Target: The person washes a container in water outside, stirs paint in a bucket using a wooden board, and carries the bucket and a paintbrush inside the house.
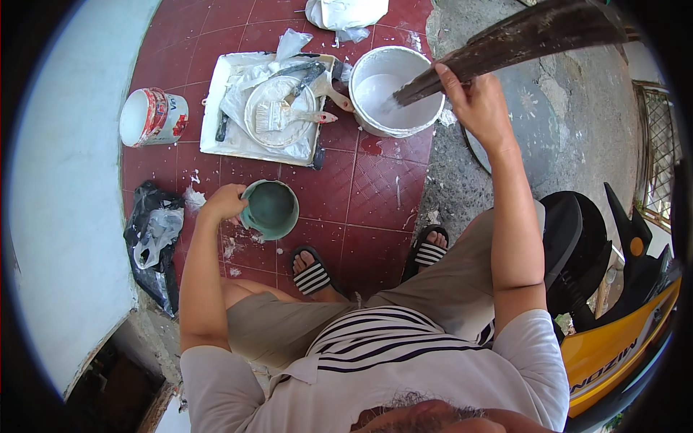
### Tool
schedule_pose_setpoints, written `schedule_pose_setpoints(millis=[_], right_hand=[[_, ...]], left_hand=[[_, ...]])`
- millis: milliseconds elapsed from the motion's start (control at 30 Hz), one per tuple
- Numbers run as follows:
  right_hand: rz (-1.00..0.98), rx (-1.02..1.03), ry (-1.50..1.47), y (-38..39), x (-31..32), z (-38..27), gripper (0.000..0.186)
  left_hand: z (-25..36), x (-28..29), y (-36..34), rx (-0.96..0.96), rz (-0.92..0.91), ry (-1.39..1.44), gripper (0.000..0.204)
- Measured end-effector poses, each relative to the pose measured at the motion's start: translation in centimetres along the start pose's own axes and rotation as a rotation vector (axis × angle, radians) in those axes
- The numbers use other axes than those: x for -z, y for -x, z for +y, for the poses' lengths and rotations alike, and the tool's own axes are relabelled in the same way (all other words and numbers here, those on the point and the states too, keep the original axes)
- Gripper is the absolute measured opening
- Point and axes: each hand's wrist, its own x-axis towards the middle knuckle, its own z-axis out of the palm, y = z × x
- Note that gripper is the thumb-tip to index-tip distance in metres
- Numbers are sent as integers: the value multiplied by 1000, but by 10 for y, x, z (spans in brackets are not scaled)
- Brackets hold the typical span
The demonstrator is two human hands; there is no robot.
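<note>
My right hand (pixel 478 105) is closed round a long dark wooden board (pixel 520 43), held at a slant. The board's narrow end dips into white liquid in a round white bucket (pixel 355 108). My left hand (pixel 227 204) grips the left rim of a green tub (pixel 283 229), which is tilted so its inside shows. What the tub holds, if anything, I cannot make out. Left of the bucket lies a white paint tray (pixel 209 137) with crumpled plastic, a round white lid (pixel 254 136) and a paintbrush (pixel 278 115) resting on the lid.
A white-and-red pail (pixel 155 119) lies tipped by the white wall (pixel 65 166). Below it sits a black plastic bag (pixel 151 245). A white bag (pixel 346 13) stands at the far edge of the red tiles (pixel 368 260). A yellow-and-black motorbike (pixel 613 346) is close on my right.
</note>
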Motion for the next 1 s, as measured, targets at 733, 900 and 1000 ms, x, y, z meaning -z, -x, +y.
schedule_pose_setpoints(millis=[733,900,1000], right_hand=[[-29,115,2,9,-20,-14,23],[-134,171,-38,10,-13,-20,20],[-123,66,-109,10,-11,-23,21]], left_hand=[[-6,-2,-7,55,42,-85,27],[-23,-4,-16,62,46,-92,32],[-31,-5,-21,55,38,-60,30]])
